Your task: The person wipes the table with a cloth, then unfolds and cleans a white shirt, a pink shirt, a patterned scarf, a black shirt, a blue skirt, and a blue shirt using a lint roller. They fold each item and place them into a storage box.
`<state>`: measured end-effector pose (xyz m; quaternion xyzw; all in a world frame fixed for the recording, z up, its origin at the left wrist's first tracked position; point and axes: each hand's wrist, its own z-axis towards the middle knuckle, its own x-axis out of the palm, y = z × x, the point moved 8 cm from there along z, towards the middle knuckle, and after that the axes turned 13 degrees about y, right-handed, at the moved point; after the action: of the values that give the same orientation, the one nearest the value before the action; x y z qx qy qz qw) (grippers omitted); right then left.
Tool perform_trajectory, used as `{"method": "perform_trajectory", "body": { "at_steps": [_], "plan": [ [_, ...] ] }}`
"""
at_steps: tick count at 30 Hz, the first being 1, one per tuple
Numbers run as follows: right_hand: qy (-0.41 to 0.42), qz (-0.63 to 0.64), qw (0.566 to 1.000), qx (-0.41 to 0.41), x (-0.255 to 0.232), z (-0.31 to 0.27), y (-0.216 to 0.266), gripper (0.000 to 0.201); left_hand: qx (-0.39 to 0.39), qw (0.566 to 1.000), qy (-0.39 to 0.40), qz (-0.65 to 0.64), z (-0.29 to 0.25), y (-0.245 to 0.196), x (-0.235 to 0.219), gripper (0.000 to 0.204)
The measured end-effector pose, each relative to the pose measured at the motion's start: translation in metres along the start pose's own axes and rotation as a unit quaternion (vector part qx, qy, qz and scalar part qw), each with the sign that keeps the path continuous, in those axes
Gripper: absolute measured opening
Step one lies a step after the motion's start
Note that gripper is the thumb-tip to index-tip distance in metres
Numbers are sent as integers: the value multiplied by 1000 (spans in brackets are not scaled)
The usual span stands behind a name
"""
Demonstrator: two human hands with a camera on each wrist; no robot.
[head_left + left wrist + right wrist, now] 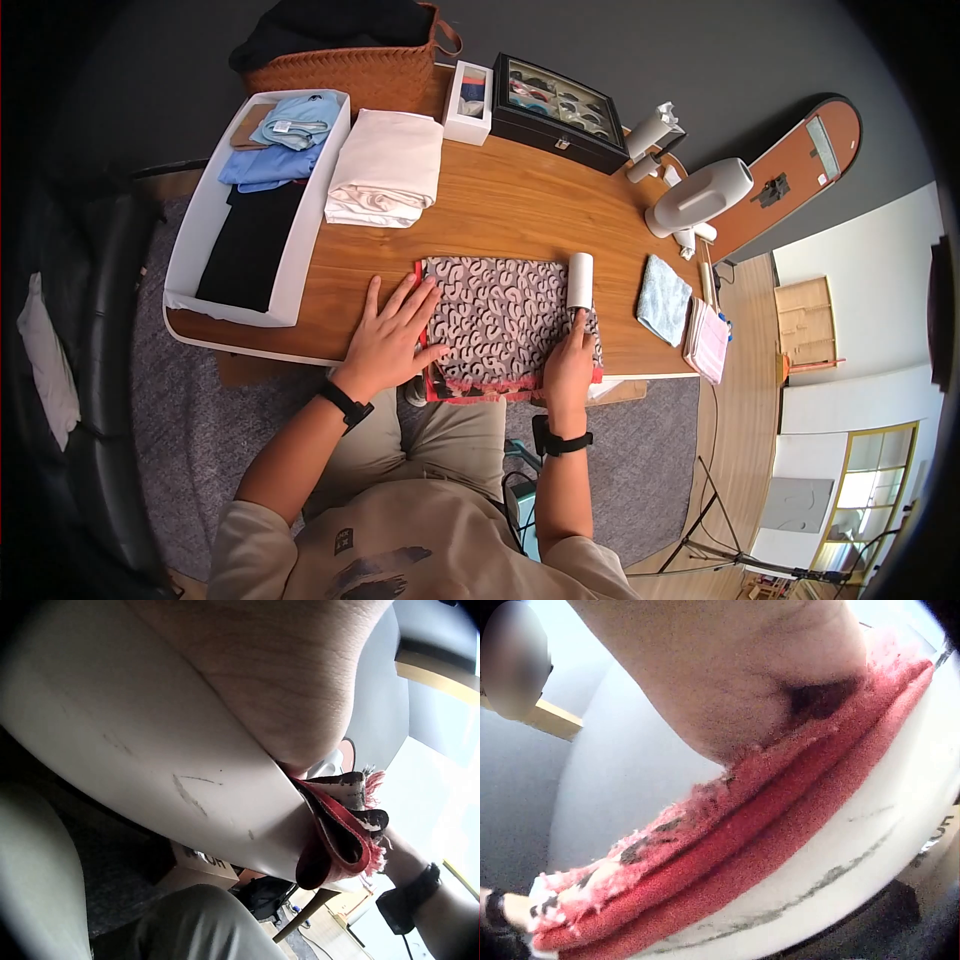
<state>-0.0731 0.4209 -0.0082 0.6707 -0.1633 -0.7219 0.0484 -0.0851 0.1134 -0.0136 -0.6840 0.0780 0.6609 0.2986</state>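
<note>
A folded patterned cloth with red fringed edges (500, 315) lies at the table's front edge. My left hand (385, 345) rests on its left side, fingers spread. At the right side, my right hand (568, 365) grips a white roller (580, 280), index finger pointing along it; the handle is hidden by the hand. In the left wrist view, the heel of the left hand (300, 690) sits beside the cloth's layered red edge (337, 832). The right wrist view has the right hand's heel (735, 675) on the fringed cloth (727, 832); its fingers are hidden there.
A white box of clothes (185, 250), folded white fabric (385, 165) and a woven basket (340, 78) stand left. Behind are a small box (468, 105) and a black display case (560, 110). A grey bottle (700, 197), blue cloth (664, 298) and pink cloth (707, 342) are right.
</note>
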Motion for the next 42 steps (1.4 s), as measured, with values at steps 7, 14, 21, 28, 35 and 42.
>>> {"method": "perform_trajectory", "body": {
  "at_steps": [7,14,21,28,35,42],
  "plan": [
    [1,14,999,39,-12,8,-35,61,1,1000,-3,8,0,-1,-3,86],
    [-141,96,985,-25,-118,70,-66,28,3,1000,9,-4,1,-3,-4,87],
    [-128,202,969,-56,-197,199,-71,22,2,1000,13,-16,1,-4,-8,87],
    [-107,156,980,-62,-185,307,-103,33,1,1000,14,-15,3,-4,-11,88],
    [-138,47,986,-80,-164,356,-123,38,1,999,14,-29,5,-4,-15,85],
    [-87,175,980,-33,-174,329,-112,45,-3,999,21,-34,6,-3,-13,84]
  ]
}}
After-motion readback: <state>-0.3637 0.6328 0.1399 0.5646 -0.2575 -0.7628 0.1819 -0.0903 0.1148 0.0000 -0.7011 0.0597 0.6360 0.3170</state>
